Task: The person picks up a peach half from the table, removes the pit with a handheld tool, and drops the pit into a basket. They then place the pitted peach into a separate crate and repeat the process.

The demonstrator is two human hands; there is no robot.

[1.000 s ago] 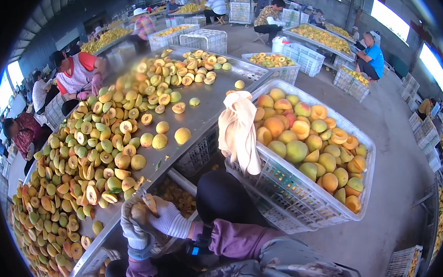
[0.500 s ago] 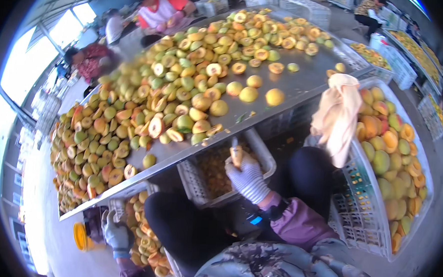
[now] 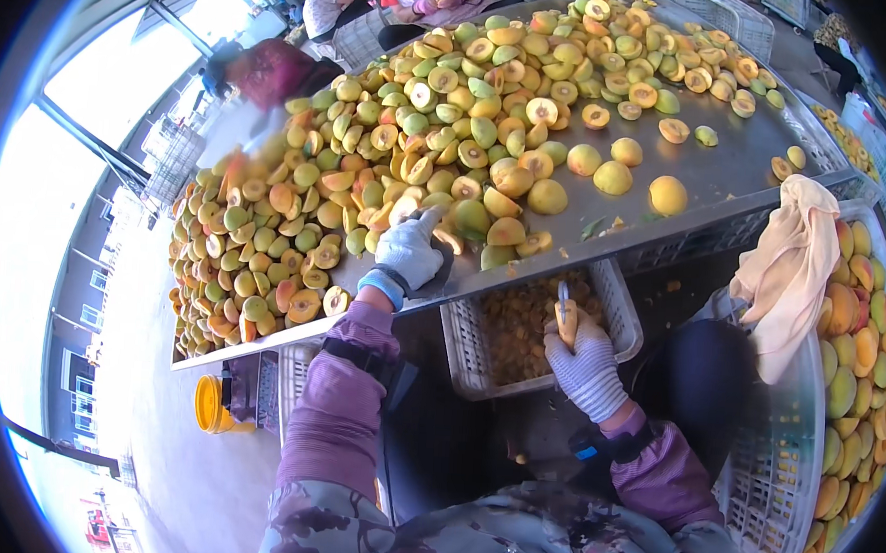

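Head view: reaching for near-side fruit [image 3: 471, 219] with left hand [image 3: 409, 254], cannot tell whether grasping any, clenching knife [image 3: 566, 319] in right hand [image 3: 586, 370], probably needing a firm left pinch next.

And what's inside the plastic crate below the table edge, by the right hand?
The crate shows small orange-brown pieces, too blurred to identify. The metal table covers its far side; the right hand and tan-handled tool hide some contents. Deeper layers aren't visible.

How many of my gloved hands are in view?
2: your left hand at the fruit heap on the table; right hand by the crate under its edge, holding a handled tool.
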